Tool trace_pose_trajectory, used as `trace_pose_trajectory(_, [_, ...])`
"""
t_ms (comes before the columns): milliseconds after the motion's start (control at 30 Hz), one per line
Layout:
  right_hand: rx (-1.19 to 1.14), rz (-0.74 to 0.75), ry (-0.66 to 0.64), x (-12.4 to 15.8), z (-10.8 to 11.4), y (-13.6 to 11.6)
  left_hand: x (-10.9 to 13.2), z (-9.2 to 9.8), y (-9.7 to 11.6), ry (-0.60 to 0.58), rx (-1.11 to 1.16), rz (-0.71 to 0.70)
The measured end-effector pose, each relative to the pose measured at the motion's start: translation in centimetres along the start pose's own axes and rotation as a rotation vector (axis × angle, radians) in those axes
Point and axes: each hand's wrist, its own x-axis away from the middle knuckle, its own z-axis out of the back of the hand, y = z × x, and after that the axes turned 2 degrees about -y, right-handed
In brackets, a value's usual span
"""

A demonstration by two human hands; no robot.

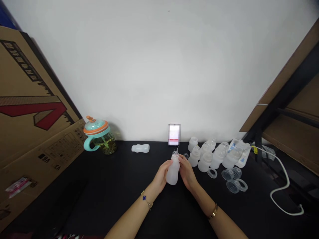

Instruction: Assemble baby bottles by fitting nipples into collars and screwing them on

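A frosted white baby bottle (172,174) stands slightly tilted between my hands, low in the middle of the view. My left hand (160,177) is closed around its left side. At the neck, the fingers of my right hand (186,171) close in from the right. A small clear piece (175,152) sticks up at the bottle's mouth; its exact form is too small to make out. To the right, several similar bottles (205,161) with clear tops stand in a group. Another white bottle (141,148) lies on its side to the left.
A teapot (107,142) with a turquoise handle and orange lid stands left on the black table (119,186). A blurred-out phone or card (174,134) leans on the wall. Clear caps and rings (234,186) lie at right, beside a white cable (279,189). Cardboard (37,132) borders the left.
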Motion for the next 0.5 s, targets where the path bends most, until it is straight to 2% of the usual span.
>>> trace_pose_trajectory(267, [-0.04, -0.025, 0.032, -0.14, -0.16, 0.05, -0.21, 0.21, -0.01, -0.004, -0.009, 0.005])
trace_pose_trajectory(500, [-0.037, -0.013, 0.004, -0.18, 0.14, 0.25, 0.01, -0.04, 0.14, -0.006, -0.007, -0.003])
